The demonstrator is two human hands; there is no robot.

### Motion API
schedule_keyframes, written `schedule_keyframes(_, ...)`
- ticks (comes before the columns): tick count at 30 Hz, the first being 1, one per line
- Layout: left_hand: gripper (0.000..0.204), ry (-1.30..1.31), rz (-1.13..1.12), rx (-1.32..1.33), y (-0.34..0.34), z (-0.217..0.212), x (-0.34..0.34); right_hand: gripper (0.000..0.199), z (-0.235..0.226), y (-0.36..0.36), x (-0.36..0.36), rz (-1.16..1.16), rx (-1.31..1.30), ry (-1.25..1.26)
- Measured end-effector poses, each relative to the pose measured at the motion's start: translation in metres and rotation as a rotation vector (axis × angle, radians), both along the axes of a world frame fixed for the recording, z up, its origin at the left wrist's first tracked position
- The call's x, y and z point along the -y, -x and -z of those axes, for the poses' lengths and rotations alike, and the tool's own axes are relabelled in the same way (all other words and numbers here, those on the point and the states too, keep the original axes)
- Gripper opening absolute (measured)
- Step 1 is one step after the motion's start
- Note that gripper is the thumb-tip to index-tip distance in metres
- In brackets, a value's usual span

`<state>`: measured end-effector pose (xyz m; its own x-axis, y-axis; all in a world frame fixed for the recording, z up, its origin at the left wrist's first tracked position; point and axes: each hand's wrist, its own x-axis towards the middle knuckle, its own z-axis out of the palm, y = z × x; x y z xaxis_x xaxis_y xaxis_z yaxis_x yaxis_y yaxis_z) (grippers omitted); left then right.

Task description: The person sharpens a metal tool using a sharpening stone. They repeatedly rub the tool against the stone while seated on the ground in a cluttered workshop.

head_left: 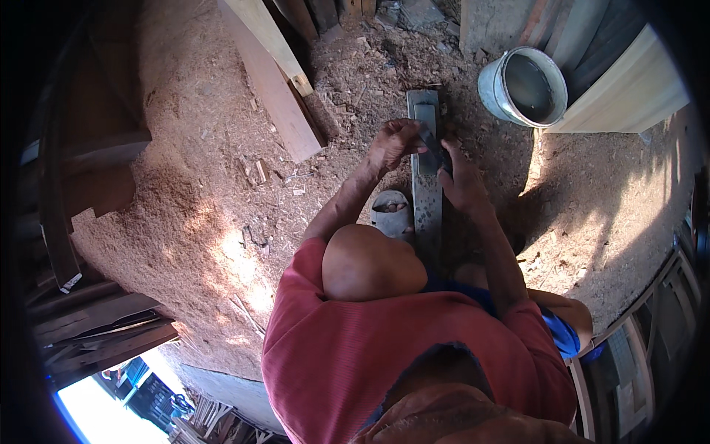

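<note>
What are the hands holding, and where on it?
Both hands, left and right, grip a dark flat blade at its upper part, pressed against the long grey stone.

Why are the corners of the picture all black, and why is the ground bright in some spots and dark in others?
In the head view the fisheye lens leaves a dark ring at the rim and bends straight planks. Sun falls in patches on the sawdust floor, while the hands, left hand and right hand, work in shade over the long grey stone. The opening at lower left is washed out white.
</note>
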<state>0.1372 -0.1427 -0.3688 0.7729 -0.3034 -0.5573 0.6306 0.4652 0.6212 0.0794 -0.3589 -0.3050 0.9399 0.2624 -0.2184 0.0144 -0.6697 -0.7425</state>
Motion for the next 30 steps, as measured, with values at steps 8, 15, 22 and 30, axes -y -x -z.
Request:
schedule_keyframes(8,0.030,-0.102,0.013,0.074,-0.007,0.002,-0.013,0.064,0.017,0.007,0.002,-0.017,-0.117,0.070)
schedule_keyframes(15,0.029,-0.056,-0.072,0.140,-0.015,0.000,-0.026,0.063,0.021,0.007,0.005,0.014,-0.199,0.068)
schedule_keyframes(22,0.048,-1.288,0.298,0.930,-0.026,-0.019,-0.017,0.066,0.067,-0.025,-0.001,0.088,-0.045,-0.011)
schedule_keyframes(30,0.071,-1.344,0.650,1.378,0.002,0.024,0.013,0.066,0.064,-0.028,-0.016,-0.024,-0.144,0.129)
